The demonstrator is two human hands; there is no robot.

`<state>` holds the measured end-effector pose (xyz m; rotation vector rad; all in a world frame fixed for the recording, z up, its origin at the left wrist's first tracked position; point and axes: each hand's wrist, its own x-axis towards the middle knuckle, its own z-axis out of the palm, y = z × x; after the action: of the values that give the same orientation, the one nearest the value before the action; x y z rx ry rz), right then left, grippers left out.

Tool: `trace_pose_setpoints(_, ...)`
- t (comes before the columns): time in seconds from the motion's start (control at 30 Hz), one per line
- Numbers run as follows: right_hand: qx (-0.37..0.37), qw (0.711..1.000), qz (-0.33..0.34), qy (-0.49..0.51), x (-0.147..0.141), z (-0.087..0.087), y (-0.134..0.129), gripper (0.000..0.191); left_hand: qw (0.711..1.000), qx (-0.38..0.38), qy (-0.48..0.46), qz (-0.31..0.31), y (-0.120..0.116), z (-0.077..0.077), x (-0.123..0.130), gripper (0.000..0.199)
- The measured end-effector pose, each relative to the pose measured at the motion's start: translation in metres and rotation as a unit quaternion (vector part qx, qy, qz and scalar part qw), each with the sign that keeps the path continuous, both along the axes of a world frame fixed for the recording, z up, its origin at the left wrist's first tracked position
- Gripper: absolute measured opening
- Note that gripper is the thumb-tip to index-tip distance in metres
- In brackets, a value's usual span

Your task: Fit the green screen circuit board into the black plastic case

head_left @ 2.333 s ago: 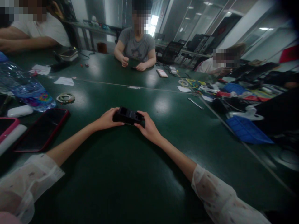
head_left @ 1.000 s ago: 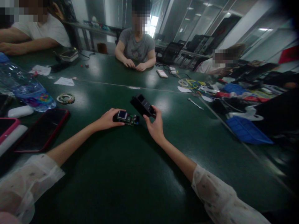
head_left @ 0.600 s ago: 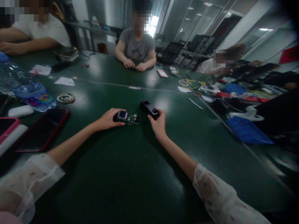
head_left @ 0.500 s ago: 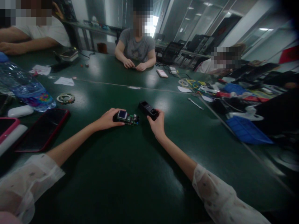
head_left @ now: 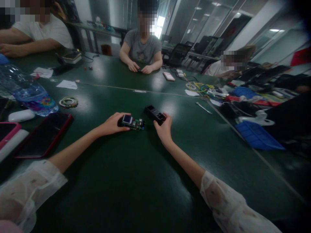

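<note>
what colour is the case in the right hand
The case is black, best seen in the head view.

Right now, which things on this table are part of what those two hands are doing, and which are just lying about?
Seem to belong:
circuit board, in the left grip
black casing, in the right grip

Seem to be just lying about:
red-edged phone
plastic bottle
wrench
blue tray
</note>
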<state>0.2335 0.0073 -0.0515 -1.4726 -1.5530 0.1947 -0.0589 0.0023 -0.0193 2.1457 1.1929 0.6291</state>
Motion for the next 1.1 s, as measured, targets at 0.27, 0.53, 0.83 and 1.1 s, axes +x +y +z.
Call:
trace_pose_setpoints(0.27, 0.000, 0.999, 0.018, 0.040, 0.003, -0.004, 0.001, 0.054, 1.000, -0.002, 0.005, 0.001, 0.000, 0.001, -0.001, 0.073)
trace_pose_setpoints(0.53, 0.001, 0.995, 0.065, 0.075, 0.002, -0.004, 0.004, 0.045, 1.000, 0.001, 0.002, 0.002, -0.001, 0.000, -0.001, 0.073)
trace_pose_setpoints(0.83, 0.033, 0.976, 0.195, 0.088, -0.017, 0.026, -0.021, 0.048, 0.999, 0.030, 0.010, 0.004, 0.002, -0.003, 0.000, 0.075)
trace_pose_setpoints(1.1, 0.044, 0.956, 0.291, -0.008, -0.024, 0.038, -0.034, 0.048, 0.999, 0.019, -0.007, 0.024, 0.004, -0.012, -0.002, 0.072)
